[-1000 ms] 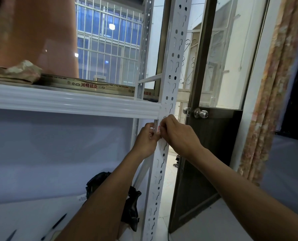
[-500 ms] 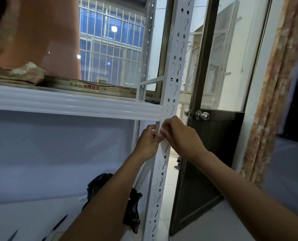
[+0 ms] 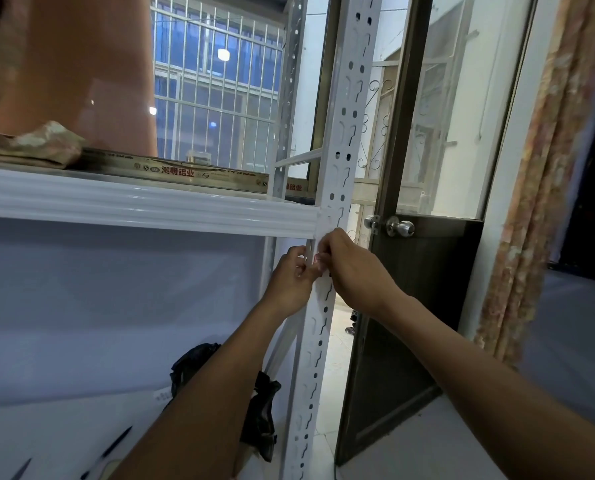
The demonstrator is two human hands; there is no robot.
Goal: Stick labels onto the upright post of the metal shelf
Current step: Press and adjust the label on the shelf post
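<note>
The white perforated upright post (image 3: 344,133) of the metal shelf runs from top to bottom in the middle of the view. Just below the white shelf beam (image 3: 143,207), both hands meet at the post. My left hand (image 3: 289,282) is on the post's left side, my right hand (image 3: 351,271) on its front. Between their fingertips a small red and white label (image 3: 317,259) shows against the post. Both hands pinch or press it; most of the label is hidden by fingers.
A dark door (image 3: 410,323) with a round metal knob (image 3: 400,226) stands open right of the post. A patterned curtain (image 3: 549,185) hangs at the right. On the lower shelf lie a black cloth (image 3: 261,410) and pens (image 3: 116,445). A boxed strip (image 3: 171,169) rests above the beam.
The view has drifted slightly. Both hands stay at the same spot on the post below the beam, with only small finger movement on the label.
</note>
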